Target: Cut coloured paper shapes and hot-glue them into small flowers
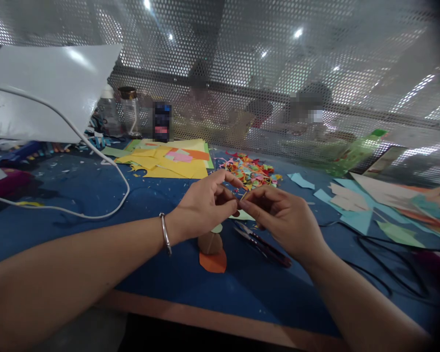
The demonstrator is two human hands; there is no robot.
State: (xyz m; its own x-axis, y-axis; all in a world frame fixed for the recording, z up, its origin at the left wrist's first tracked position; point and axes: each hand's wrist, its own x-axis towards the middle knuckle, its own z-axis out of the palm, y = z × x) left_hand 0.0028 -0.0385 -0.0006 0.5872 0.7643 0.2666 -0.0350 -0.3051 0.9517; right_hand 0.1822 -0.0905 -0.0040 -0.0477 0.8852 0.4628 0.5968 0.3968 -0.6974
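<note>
My left hand point(210, 203) and my right hand point(288, 222) meet over the blue table, each with its fingertips closed in a pinch. A thin yellowish strip point(244, 196) shows at the tips of my right fingers. Whatever my left fingertips hold is too small to make out. Below my left hand lie cut paper shapes: a pale green one point(216, 228), a brown one point(210, 243) and an orange one point(213, 262), overlapping. Dark-handled scissors point(266, 247) rest under my right hand, partly covered by it. Pale green paper point(245, 215) peeks out behind the fingertips.
Behind my hands is a heap of colourful paper scraps point(253, 171). Yellow sheets point(161, 165) lie left of it, coloured paper point(359, 205) to the right. A white cable point(126, 188) loops at left, black cables point(392, 264) at right. A perforated metal screen point(234, 58) stands behind.
</note>
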